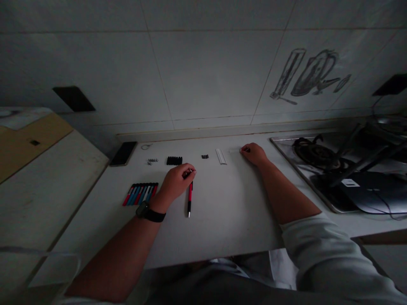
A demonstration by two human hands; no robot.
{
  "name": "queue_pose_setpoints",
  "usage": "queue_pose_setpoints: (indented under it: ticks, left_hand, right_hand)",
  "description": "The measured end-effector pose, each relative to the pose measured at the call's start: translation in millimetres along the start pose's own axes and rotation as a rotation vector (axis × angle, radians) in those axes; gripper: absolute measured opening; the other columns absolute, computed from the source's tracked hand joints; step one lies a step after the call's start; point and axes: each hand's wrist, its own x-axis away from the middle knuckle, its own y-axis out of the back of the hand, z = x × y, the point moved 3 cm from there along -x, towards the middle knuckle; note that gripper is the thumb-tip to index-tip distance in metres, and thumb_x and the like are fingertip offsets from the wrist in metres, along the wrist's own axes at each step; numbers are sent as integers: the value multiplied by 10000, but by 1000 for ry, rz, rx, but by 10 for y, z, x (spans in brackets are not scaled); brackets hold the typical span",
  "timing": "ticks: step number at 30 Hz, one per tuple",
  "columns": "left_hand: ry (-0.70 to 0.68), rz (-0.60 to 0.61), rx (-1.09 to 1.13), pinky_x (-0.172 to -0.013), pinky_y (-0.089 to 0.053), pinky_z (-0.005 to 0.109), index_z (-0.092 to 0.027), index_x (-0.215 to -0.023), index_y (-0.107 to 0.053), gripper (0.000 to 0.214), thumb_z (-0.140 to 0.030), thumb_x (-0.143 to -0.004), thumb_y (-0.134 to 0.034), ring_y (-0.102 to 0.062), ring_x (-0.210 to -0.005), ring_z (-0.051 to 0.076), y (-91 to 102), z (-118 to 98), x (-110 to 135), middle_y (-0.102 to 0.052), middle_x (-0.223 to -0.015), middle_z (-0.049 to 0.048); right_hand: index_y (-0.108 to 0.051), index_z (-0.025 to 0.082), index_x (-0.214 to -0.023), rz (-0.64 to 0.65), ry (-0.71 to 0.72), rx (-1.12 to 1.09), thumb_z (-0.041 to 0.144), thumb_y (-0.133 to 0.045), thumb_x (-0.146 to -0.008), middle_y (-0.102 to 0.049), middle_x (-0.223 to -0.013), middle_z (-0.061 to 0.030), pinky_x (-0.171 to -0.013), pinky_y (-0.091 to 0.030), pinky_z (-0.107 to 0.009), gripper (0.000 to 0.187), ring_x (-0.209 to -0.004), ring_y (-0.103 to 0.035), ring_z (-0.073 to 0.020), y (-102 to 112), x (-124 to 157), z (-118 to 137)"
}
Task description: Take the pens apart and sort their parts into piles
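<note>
My left hand (178, 178), with a watch on its wrist, is closed in a pinch around something small and dark that its fingers mostly hide. Just below those fingertips lies a red and black pen (190, 199), its silver tip toward me. My right hand (255, 154) is over the back right of the counter, fingers pinched beside a faint clear piece (234, 150); what they hold is hidden. Thin white refill tubes (221, 156) lie left of it. Small dark clips (205, 156), black grips (174, 160), springs (152, 161) and coloured pen barrels (140, 194) are laid out across the counter.
A phone (124, 153) lies at the counter's back left, with a small wire ring (146, 146) near it. On the right stands a gas stove (313, 152) with a dark flat device (365, 192) on it. The tiled wall (216, 76) rises behind.
</note>
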Motion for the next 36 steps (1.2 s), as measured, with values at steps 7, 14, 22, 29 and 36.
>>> queue_pose_setpoints:
  ticks: [7, 14, 22, 29, 36]
  left_hand:
    - [-10, 0, 1, -721, -518, 283, -219, -957, -686, 87, -289, -950, -634, -703, -808, 168, 5, -5, 1, -750, -880, 16]
    - [-34, -3, -3, -724, -516, 280, -215, -955, -685, 82, -272, -956, -627, -700, -812, 163, 18, -18, -7, -756, -908, 21]
    - [-60, -2, -4, -707, -513, 274, -212, -949, -680, 80, -263, -959, -619, -685, -790, 159, 11, -52, -9, -738, -874, 18]
    - [-39, 11, -17, -716, -515, 275, -216, -950, -680, 65, -258, -952, -631, -689, -795, 157, -1, -41, -8, -744, -884, 12]
    - [-23, 10, -10, -722, -526, 283, -220, -956, -684, 75, -279, -953, -638, -701, -816, 165, -13, 2, -6, -755, -902, 19]
  right_hand:
    - [-809, 197, -1013, -16, 11, 14, 313, -690, -892, -754, -1069, -97, -859, -511, -315, 206, -917, -677, -221, -13, 9, 37]
    - [-784, 189, -1108, -23, 29, -3, 305, -730, -850, -755, -1059, -99, -873, -521, -327, 287, -902, -680, -217, 29, 34, -45]
    - [-764, 202, -1168, -70, -43, -18, 319, -665, -906, -756, -1043, -93, -860, -516, -330, 303, -906, -674, -219, 16, 21, -40]
    - [-794, 236, -1154, -37, 87, 91, 260, -578, -955, -715, -1109, -107, -913, -498, -329, 295, -966, -662, -228, -26, -65, 61]
    - [-757, 194, -1110, -84, 24, 139, 254, -560, -955, -727, -1086, -135, -854, -494, -353, 258, -955, -653, -262, 46, -29, -4]
